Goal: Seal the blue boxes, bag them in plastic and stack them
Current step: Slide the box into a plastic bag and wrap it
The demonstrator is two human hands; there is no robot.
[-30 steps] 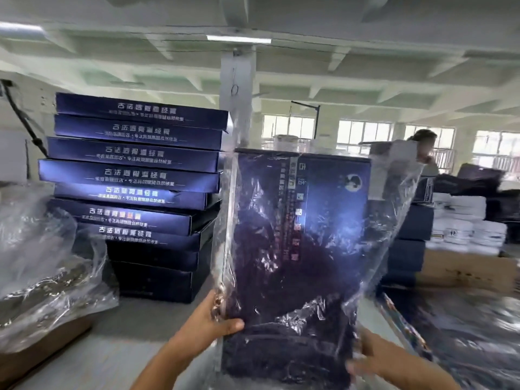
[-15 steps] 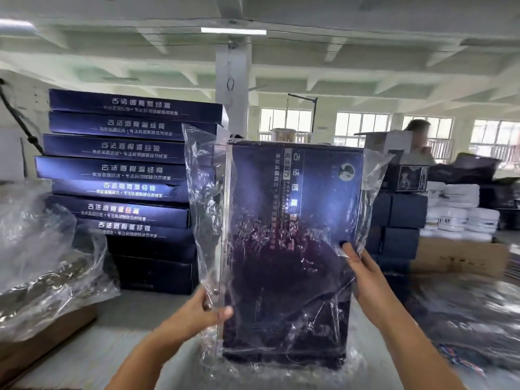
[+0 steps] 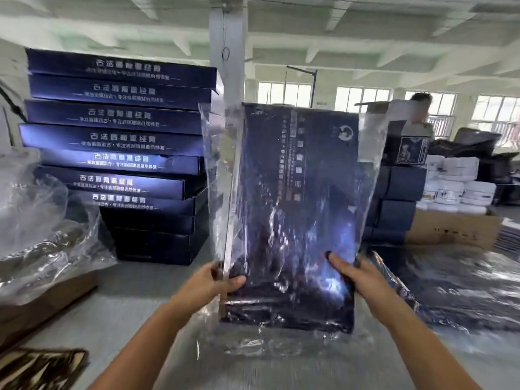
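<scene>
Clear plastic film covers the blue box point(image 3: 298, 192), which stands on end at the centre of the frame, in front of the stack of blue boxes point(image 3: 118, 142) at the upper left.

**Position.** The box sits inside the plastic bag point(image 3: 216, 164). Its lower edge is low over the table point(image 3: 135, 311). Slack film is gathered beneath it, so whether the box touches the table cannot be told.

**Hands.** The hands are apart, one clamped on each lower side of the box.
- The left hand point(image 3: 216, 280) grips the lower left edge through the film, thumb across the front face.
- The right hand point(image 3: 357, 274) grips the lower right edge in the same way.

**Handling.**
- The box appears to be a flat, stiff carton and probably light, since two low grips hold it upright.
- The film is glossy and loose. It is likely to slide over the printed surface, so a grip on film alone may slip.
- Take hold across the two long edges, pinching board as well as film.
- The corners are the part most likely to dent.

**Orientation.**
- The long axis runs nearly vertical, with the top leaning slightly to the right of the frame.
- The broad printed face points toward the camera.
- Film stands free above both upper corners, which suggests the bag mouth points upward.
</scene>
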